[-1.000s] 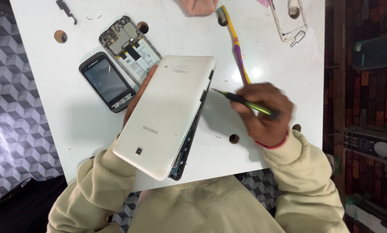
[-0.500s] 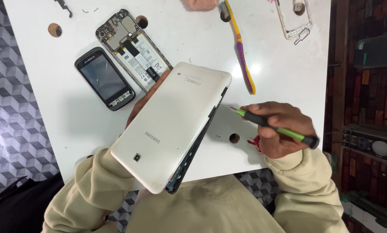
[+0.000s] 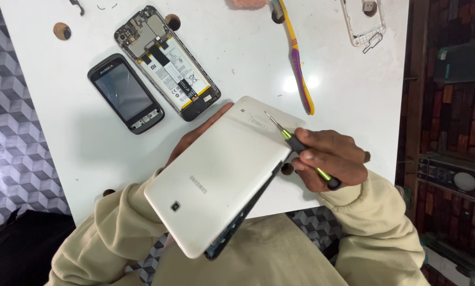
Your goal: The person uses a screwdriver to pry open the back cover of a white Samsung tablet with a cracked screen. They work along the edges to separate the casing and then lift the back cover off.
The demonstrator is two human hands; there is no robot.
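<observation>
White back cover [image 3: 221, 175] partly popped off the tablet along its right edge (far end not yet loose), held up over the desk [image 3: 78, 137] in the left hand [image 3: 195, 135], right hand [image 3: 330, 159] gripping a small screwdriver [image 3: 296, 144].

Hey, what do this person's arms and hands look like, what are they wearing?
Both arms are covered by long, loose sleeves of a pale beige, soft-looking sweatshirt, bunched into folds. The right sleeve ends in a ribbed cuff at the wrist; the left sleeve runs under the white tablet. The right hand and left hand are bare: no gloves, rings or watch visible.
</observation>
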